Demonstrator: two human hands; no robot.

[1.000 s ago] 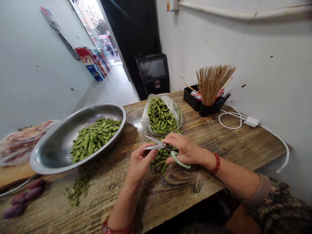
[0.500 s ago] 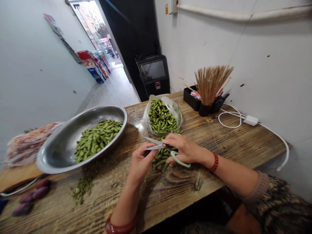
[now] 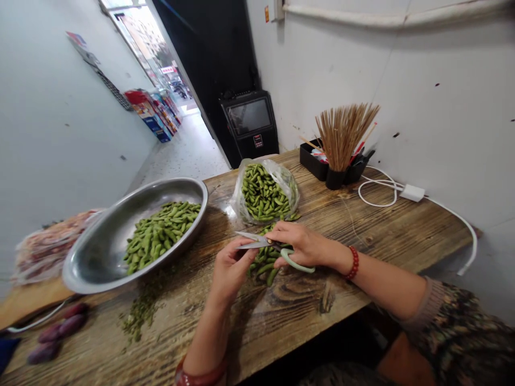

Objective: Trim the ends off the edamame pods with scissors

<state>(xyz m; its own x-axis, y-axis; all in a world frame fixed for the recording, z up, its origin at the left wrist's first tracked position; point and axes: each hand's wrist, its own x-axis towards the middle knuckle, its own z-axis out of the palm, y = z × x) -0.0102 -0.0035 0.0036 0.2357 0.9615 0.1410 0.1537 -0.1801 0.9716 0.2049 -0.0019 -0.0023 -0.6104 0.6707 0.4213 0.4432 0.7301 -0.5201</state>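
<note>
My right hand (image 3: 295, 244) grips scissors (image 3: 292, 261) with pale green handles, the fingers wrapped around them. The blades point left, slightly apart, over the fingertips of my left hand (image 3: 230, 268). My left thumb and fingers are pinched together at the blades; what they hold is hidden. Beneath both hands lies a loose pile of green edamame pods (image 3: 265, 265) on the wooden table. Just behind the hands, a clear plastic bag (image 3: 293, 185) stands open, full of pods. To the left, a large steel basin (image 3: 100, 241) holds a heap of pods.
Trimmed green scraps (image 3: 139, 316) lie beside the basin. Several purple-red oval items (image 3: 60, 329) and bagged pinkish meat (image 3: 52, 249) are at far left. Bamboo skewers (image 3: 341, 139) stand in a black caddy (image 3: 311, 163) at the back right, near a white cable (image 3: 412, 193).
The scissor blades have closed a little, with both hands staying almost in place. The camera view has shifted slightly, moving the basin and the background.
</note>
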